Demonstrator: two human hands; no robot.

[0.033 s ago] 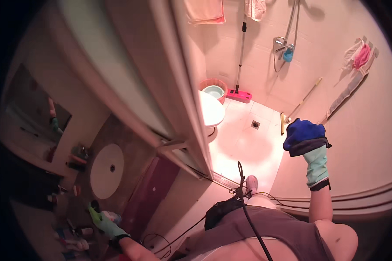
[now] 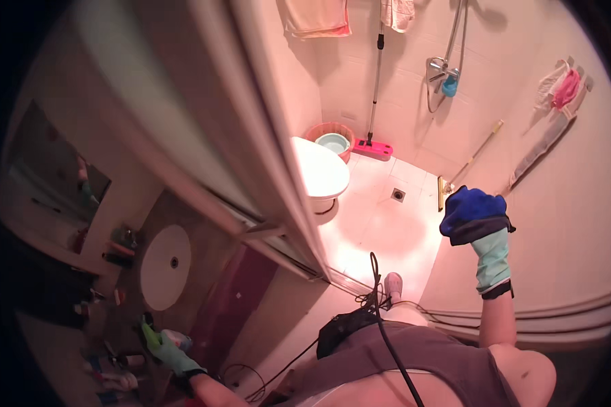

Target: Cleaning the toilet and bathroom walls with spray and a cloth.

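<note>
Cloth (image 2: pixel 470 211), blue, soft and bunched into an irregular wad, sits against the smooth pale wall (image 2: pixel 577 224) at the right of the shower area, well above the glossy tiled floor (image 2: pixel 380 224). The right hand (image 2: pixel 485 237), in a teal rubber glove, closes around the cloth from below, fingers hidden in its folds; a darker fold hangs at the lower edge. The wad has no clear long axis; the gloved forearm beneath it runs upward along the wall. The left hand (image 2: pixel 163 342), in a green glove, grips a small bottle-like object (image 2: pixel 178 337) near the oval white washbasin (image 2: pixel 164 266); its exact grip cannot be made out. A rounded white toilet (image 2: pixel 321 169) stands beyond the sliding door frame (image 2: pixel 265 136).
</note>
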